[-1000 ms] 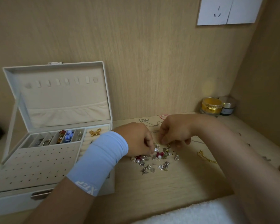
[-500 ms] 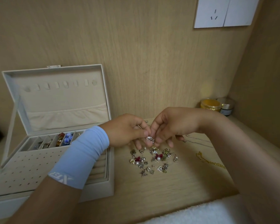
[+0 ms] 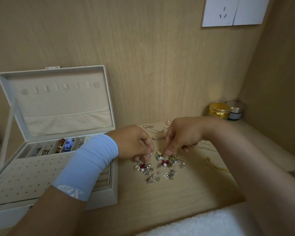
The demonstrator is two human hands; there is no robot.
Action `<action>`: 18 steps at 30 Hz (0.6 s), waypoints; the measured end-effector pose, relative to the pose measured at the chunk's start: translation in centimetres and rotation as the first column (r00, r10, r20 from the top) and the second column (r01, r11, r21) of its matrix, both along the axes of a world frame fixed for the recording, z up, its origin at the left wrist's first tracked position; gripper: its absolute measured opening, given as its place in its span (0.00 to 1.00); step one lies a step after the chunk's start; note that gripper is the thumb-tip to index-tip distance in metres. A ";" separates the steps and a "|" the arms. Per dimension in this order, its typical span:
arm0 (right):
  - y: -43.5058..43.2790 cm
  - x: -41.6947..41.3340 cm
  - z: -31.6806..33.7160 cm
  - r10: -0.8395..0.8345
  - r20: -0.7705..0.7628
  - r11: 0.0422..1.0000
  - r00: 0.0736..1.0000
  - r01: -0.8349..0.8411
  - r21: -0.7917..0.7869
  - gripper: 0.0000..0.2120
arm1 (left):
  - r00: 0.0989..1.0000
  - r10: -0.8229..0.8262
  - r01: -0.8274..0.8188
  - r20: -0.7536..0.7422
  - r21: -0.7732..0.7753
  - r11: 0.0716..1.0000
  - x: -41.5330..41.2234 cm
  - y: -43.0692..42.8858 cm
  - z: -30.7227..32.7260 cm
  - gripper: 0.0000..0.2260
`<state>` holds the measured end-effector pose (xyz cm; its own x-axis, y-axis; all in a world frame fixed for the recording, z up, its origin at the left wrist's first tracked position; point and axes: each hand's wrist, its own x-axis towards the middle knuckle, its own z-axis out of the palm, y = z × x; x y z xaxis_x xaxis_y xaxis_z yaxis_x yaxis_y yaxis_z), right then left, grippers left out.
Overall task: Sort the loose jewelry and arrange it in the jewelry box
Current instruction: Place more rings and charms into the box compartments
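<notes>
I see open table between the pile of loose jewelry and the white towel at the near edge. The jewelry box walls off the left, and my left forearm lies across its right side. Both hands crowd the pile's far edge, the left hand pinching a small silver piece and the right hand beside it. Silver chains lie behind the pile, a gold chain to its right, and two jars fill the back corner.

Left hand, right hand over jewelry
</notes>
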<state>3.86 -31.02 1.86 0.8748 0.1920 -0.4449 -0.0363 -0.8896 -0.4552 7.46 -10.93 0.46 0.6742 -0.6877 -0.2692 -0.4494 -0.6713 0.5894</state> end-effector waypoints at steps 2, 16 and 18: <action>0.5 0.1 -0.2 0.018 -0.031 0.997 0.999 -0.020 -0.072 0.08 | 0.998 -0.017 0.016 0.057 0.022 1.000 -0.2 -0.3 -0.1 0.04; -0.5 0.7 -1.0 -0.010 -0.057 0.987 0.998 0.000 -0.164 0.09 | 0.951 -0.142 0.138 0.276 0.033 0.990 -2.2 -2.8 -1.0 0.06; -0.9 0.7 -0.8 -0.014 -0.066 0.986 0.998 0.003 -0.167 0.08 | 0.928 -0.191 0.167 0.321 0.100 0.981 -2.4 -3.2 -1.4 0.07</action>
